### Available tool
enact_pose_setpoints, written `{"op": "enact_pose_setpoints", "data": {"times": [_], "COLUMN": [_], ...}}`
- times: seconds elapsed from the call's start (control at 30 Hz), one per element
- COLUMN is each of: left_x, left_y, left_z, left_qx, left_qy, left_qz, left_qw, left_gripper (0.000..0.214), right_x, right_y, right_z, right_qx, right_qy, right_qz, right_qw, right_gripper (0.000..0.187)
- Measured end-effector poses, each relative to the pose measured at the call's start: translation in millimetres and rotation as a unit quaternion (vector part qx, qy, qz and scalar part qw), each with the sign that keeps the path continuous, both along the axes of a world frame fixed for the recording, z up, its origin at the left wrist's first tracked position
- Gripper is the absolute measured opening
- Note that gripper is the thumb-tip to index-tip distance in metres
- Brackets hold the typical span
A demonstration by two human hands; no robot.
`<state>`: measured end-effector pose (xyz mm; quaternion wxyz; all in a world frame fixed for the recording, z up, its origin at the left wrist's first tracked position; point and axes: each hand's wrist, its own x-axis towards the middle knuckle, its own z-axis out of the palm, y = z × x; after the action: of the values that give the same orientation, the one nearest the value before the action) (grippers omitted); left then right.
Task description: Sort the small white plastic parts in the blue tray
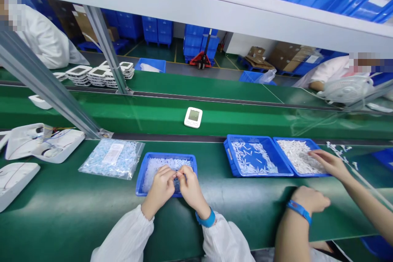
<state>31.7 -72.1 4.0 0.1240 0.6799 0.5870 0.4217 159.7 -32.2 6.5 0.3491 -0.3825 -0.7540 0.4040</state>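
Observation:
My left hand (160, 188) and my right hand (190, 188) meet over the near edge of a blue tray (141, 174) filled with small white plastic parts. Both hands have their fingers pinched together around a tiny white piece (181, 176) held between them. White sleeves cover my forearms, and a blue band (206, 219) sits on my right wrist. A clear bag (112, 158) of the same small white parts lies just left of the tray.
A co-worker at my right reaches one hand (328, 163) into a blue tray (310, 144) of white parts, beside another blue tray (229, 153). A white device (193, 117) lies on the green belt. White housings (46, 143) sit at left; slanted metal posts (49, 86) rise there.

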Motion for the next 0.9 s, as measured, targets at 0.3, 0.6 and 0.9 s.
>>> {"op": "enact_pose_setpoints", "data": {"times": [0.3, 0.6, 0.9], "left_x": [-3.1, -3.2, -3.7], "left_y": [-1.5, -3.7, -5.0], "left_z": [1.6, 5.1, 0.6], "left_qx": [0.023, 0.014, 0.049], "left_qy": [-0.029, -0.042, -0.031], "left_qz": [0.001, 0.019, 0.018], "left_qw": [0.999, 0.999, 0.998], "left_gripper": [0.02, 0.022, 0.023], "right_x": [2.9, 3.8, 4.3], "right_y": [3.9, 3.8, 1.4], "right_z": [-0.5, 6.4, 1.8], "right_qx": [-0.034, -0.023, 0.004], "right_qy": [0.094, 0.062, 0.003], "right_qz": [-0.024, -0.004, 0.03], "right_qw": [0.995, 0.998, 1.0], "right_gripper": [0.013, 0.013, 0.017]}}
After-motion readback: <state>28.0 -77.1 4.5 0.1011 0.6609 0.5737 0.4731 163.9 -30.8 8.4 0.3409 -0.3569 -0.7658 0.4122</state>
